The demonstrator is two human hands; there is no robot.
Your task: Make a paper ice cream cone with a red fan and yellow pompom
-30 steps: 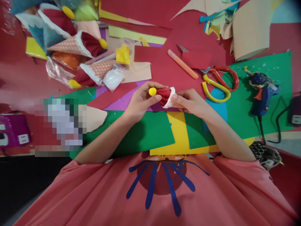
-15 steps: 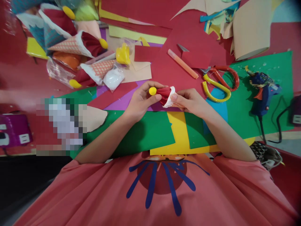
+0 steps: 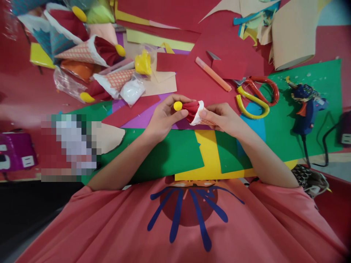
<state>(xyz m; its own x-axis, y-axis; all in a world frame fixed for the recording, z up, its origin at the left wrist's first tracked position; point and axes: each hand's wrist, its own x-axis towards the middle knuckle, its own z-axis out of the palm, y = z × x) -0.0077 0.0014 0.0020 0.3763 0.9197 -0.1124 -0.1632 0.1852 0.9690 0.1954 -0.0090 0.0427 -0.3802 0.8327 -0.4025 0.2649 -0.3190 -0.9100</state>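
Between my two hands lies a small paper ice cream cone (image 3: 196, 114), tilted sideways. It has a pleated red top, a wavy white rim, a checked wafer-pattern body and a yellow ball (image 3: 178, 106) at the tip. My left hand (image 3: 164, 114) pinches the red pleated part, thumb in front, next to the yellow ball. Wrapped round the checked body is my right hand (image 3: 222, 116), its thumb pressed on the white rim. The cone's pointed end is hidden in the right palm. Beneath are purple, green and yellow sheets.
Similar paper cones (image 3: 82, 51) and bags of clay lie at the upper left. Scissors (image 3: 253, 96) with red and yellow handles and an orange marker (image 3: 213, 74) rest on red paper. A corded glue gun (image 3: 306, 106) sits on green paper (image 3: 329, 84) at the right.
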